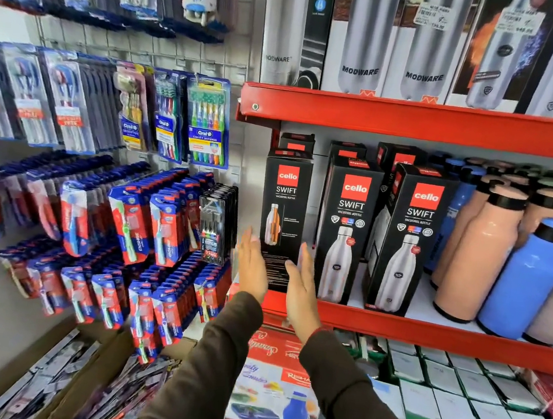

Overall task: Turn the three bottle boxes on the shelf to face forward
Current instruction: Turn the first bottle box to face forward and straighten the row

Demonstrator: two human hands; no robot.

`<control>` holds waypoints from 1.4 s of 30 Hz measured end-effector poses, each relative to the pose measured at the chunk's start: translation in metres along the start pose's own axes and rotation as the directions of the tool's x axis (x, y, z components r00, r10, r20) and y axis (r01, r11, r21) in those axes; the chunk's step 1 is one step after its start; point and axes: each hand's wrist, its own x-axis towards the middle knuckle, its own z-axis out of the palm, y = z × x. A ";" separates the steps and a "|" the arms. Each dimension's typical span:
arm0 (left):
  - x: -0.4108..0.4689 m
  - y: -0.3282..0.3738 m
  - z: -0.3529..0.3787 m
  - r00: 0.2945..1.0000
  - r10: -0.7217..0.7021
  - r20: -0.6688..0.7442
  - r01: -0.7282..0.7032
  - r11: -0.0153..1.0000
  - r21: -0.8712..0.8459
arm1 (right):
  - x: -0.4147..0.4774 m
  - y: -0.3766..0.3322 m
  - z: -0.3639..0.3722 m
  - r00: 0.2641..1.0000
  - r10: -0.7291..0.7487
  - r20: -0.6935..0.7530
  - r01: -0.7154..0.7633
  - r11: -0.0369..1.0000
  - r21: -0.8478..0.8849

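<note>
A shopper's left hand (252,266) and right hand (301,284) are flanking the leftmost of three black bottle boxes (283,217) on a red shelf (426,333), palms facing in, fingers straight and spread, gripping nothing. The middle box (346,231) and right box (409,241) are standing beside it showing their fronts, slightly angled. The hands look placed to square up the first box.
</note>
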 end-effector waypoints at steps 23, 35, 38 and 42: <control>0.028 -0.006 -0.043 0.993 -0.003 0.121 0.016 0.995 -0.100 | 0.049 0.000 0.030 0.952 -0.155 -0.262 0.090 0.965 -0.246; 0.072 -0.021 -0.051 0.932 -0.036 0.360 -0.027 0.985 0.169 | 0.049 -0.010 0.023 0.992 -0.122 -0.040 0.102 0.937 -0.334; 0.063 -0.022 -0.050 0.939 -0.031 0.341 -0.045 0.976 0.211 | 0.049 -0.012 0.020 0.991 -0.129 -0.023 0.112 0.925 -0.363; 0.052 -0.024 -0.048 0.947 -0.012 0.320 -0.053 0.980 0.193 | 0.046 -0.010 0.017 0.989 -0.148 -0.031 0.121 0.899 -0.421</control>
